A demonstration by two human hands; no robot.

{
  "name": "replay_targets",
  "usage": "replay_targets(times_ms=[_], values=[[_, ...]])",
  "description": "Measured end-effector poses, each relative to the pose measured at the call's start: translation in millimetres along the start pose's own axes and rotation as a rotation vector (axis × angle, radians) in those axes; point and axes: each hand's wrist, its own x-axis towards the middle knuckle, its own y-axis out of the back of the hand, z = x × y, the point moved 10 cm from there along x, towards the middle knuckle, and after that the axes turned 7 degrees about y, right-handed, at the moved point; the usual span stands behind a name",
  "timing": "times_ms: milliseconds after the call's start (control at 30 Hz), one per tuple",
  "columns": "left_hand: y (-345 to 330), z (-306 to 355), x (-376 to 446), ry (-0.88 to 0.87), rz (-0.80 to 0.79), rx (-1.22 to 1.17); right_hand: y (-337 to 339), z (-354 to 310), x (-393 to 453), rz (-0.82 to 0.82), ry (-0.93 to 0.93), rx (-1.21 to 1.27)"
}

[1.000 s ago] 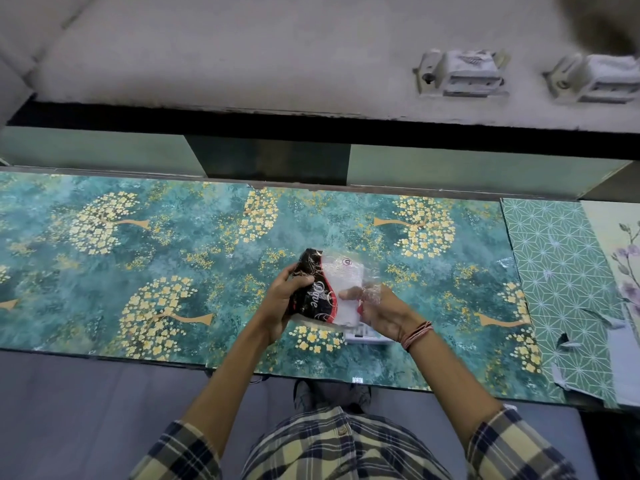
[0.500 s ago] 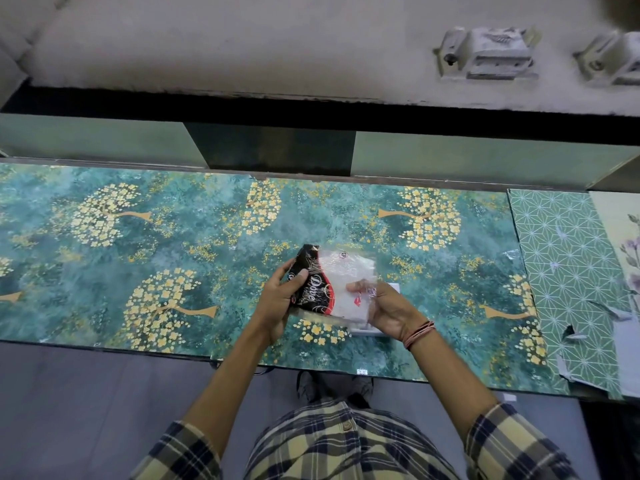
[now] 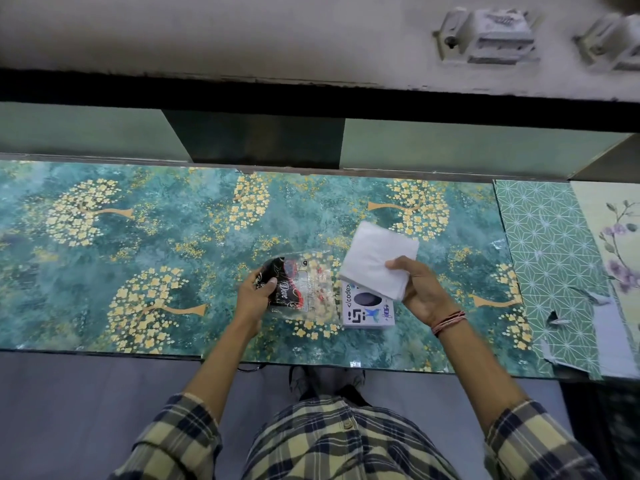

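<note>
1. Your left hand is curled round the dark printed end of the plastic packet, thumb on top. This leaves the clear end free, pointing right. The packet looks flat and empty and sits low over the table, though I cannot tell whether it touches it.
2. Your right hand pinches the white stack of tissues at its near right corner, thumb above and fingers beneath. The stack is held up off the table and fans out toward the far left. I judge that a corner grip like this keeps the sheets together while leaving most of the stack free to be set down or unfolded.
3. Your hands are apart, the packet on the left and the tissues on the right, with neither touching the other.
4. A small white box with stickers lies on the table just right of the packet. Part of it sits under the near edge of the tissues, so it is the one thing in the way if you lower the stack straight down.
5. To the right, well clear of your hands, a green patterned sheet covers the table, and beyond it lies a pale floral sheet. The green sheet's near edge is torn.
6. Two grey fittings sit on the far wall, out of the way.
</note>
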Motion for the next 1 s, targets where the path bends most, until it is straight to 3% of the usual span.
replay_targets(times_ms=[200,500,633,767,1000], values=[[-13.5,-22.1,18.4,0.106,-0.095,0.204,-52.3,52.1,3.9,-0.046,-0.101,-0.147],[30.4,0.1,23.5,0.024,0.091,0.192,-95.0,114.7,28.4,-0.069,-0.236,-0.238],[36.5,10.8,11.7,-0.091,0.161,0.236,-102.5,136.7,36.2,-0.071,-0.289,-0.32],[23.0,23.7,-0.2,-0.253,0.183,0.424,-80.7,157.2,59.1,0.023,-0.257,-0.443],[-34.3,9.8,1.5,-0.336,-0.027,0.874,-65.7,144.9,63.2,0.126,-0.141,-0.778]])
